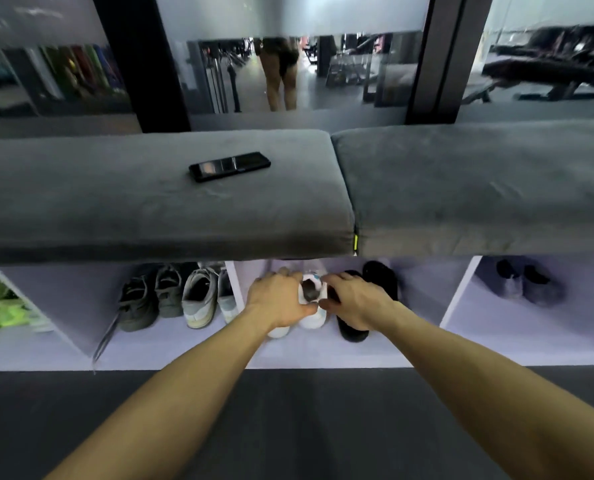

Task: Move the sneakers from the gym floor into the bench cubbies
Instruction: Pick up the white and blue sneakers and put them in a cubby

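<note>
Two hands reach into the middle cubby under the grey bench cushions. The left hand curls its fingers over a white sneaker and grips it, while the right hand grips the heel end of a second white sneaker, whose dark opening shows between the two hands. Both white sneakers stand on the cubby floor, side by side and touching. Just to their right, in the same cubby, lie two black slippers, partly under the right hand.

The cubby to the left holds a dark grey pair of shoes beside a light grey pair; further left sit neon green shoes. The cubby to the right holds a blurred dark pair.

A black phone lies flat on the left cushion. A small yellow-green tag hangs at the seam between the cushions; no writing or brand mark on it, or on any shoe, can be read.
</note>
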Available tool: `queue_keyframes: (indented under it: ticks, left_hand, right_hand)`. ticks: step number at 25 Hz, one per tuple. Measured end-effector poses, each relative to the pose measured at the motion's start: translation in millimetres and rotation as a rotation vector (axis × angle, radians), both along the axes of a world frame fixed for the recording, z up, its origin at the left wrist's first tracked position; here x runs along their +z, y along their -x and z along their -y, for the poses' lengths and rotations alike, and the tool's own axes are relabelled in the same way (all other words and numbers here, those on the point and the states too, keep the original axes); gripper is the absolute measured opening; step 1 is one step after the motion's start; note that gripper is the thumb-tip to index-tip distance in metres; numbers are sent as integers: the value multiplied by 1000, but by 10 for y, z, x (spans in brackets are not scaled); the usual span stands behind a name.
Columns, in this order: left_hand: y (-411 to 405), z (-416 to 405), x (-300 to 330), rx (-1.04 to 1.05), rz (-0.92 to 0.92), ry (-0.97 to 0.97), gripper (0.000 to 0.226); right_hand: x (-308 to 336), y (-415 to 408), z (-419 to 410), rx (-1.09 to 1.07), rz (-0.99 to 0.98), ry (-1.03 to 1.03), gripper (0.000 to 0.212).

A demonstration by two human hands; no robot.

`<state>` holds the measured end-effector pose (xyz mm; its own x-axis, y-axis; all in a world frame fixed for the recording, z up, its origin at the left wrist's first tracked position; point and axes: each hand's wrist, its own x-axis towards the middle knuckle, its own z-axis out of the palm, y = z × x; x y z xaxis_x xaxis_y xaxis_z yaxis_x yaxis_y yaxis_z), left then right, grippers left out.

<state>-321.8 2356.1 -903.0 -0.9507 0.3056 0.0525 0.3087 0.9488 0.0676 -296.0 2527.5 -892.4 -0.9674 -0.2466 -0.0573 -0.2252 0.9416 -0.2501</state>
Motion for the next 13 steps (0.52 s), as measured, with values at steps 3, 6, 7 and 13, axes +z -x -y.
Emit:
queue_keyframes:
  ticks: [3,6,7,13]
  left_hand:
    - [-355,-68,456,5,-48,-22,60]
    - [-706,-115,1043,12,-120,-51,58]
    - [-823,-127,1252,13,-157,-55,60]
    - [-1565,-289,2358,-17,-349,-91,64]
  right_hand:
    - [438,-343,-105,19,-52,29,47]
    - [992,-703,-213,4,-127,14,54]
    - [1192,-831,-251,-1,-155,10,55]
    - [2231,-1630,-591,-39,-370,14,57]
